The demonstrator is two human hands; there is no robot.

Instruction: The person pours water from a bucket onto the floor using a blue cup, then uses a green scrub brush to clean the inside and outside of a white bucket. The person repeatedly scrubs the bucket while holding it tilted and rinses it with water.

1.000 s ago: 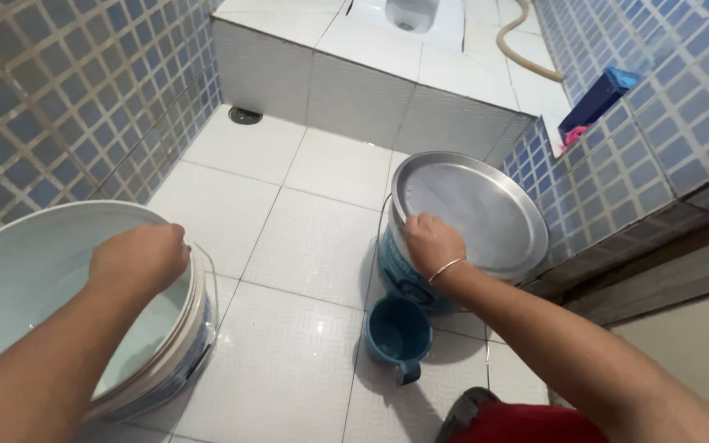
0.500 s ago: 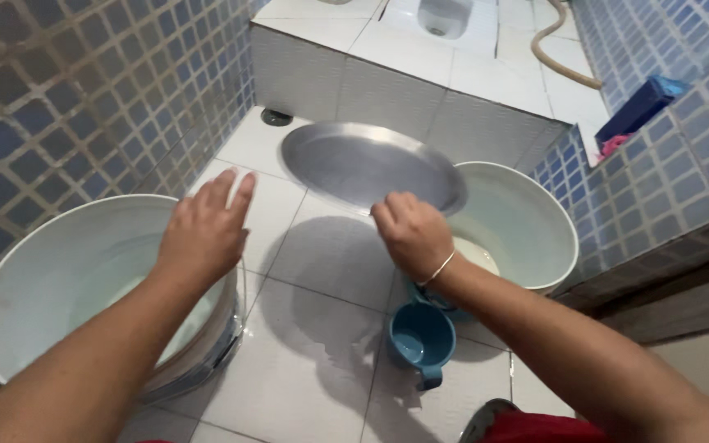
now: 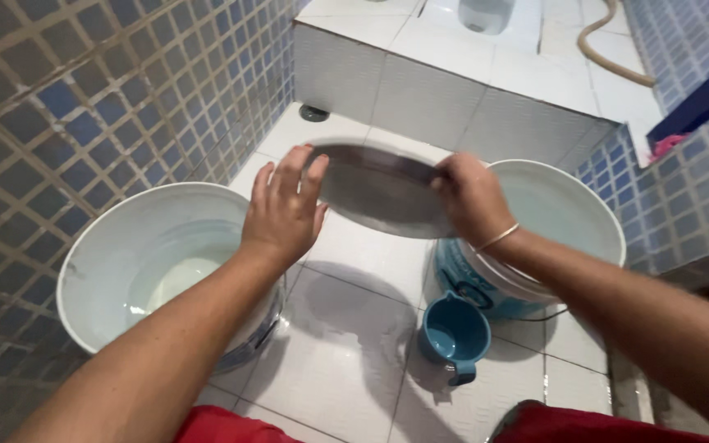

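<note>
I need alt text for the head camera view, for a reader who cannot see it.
Two bare hands, left hand and right hand, hold a round metal tray by its opposite edges above a white tiled floor. Below stand two white buckets, the left bucket and the right bucket, with a small blue mug between them.

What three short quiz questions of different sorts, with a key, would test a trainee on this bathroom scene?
1. True or false: both hands grip the round metal tray.
2. Which colour is the mug on the floor: A red, B blue, C yellow?
3. Fill in: the white bucket under the left hand stands beside the ___ wall.

Key: 1 true, the right hand holds the far edge. 2 B. 3 tiled.
</note>
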